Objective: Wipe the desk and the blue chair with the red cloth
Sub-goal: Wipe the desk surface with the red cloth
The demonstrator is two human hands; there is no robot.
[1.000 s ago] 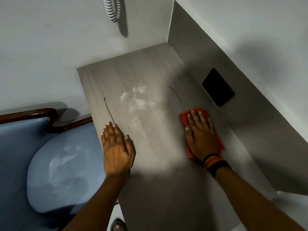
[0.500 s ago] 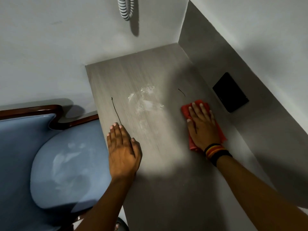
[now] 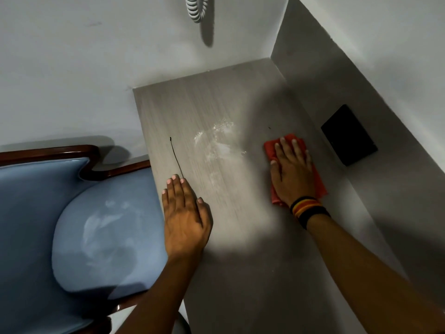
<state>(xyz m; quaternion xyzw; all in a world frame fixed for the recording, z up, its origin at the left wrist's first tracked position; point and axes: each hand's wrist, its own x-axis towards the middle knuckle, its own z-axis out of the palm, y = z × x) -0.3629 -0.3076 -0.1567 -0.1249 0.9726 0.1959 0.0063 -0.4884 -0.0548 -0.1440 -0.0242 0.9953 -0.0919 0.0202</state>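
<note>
A grey wood-grain desk [image 3: 236,97] runs away from me into the wall corner. My right hand [image 3: 292,173] lies flat on the red cloth [image 3: 320,186], pressing it onto the desk's right side. Just beyond the cloth is a tiny remnant of a dark mark [image 3: 269,128]. White powdery smears [image 3: 216,143] sit mid-desk, and a thin black line [image 3: 175,156] runs near the left edge. My left hand [image 3: 184,218] rests flat on that edge, fingers together, holding nothing. The blue chair [image 3: 101,237], with white smears on its seat, stands to the left.
A black rectangular plate [image 3: 348,135] is set in the grey side panel at the right. A coiled white cord [image 3: 196,8] hangs on the white wall beyond the desk. The chair has a dark wooden frame [image 3: 91,153].
My right hand has pushed the red cloth forward over the short dark line on the right, which is now almost gone. The left hand has stayed on the desk edge.
</note>
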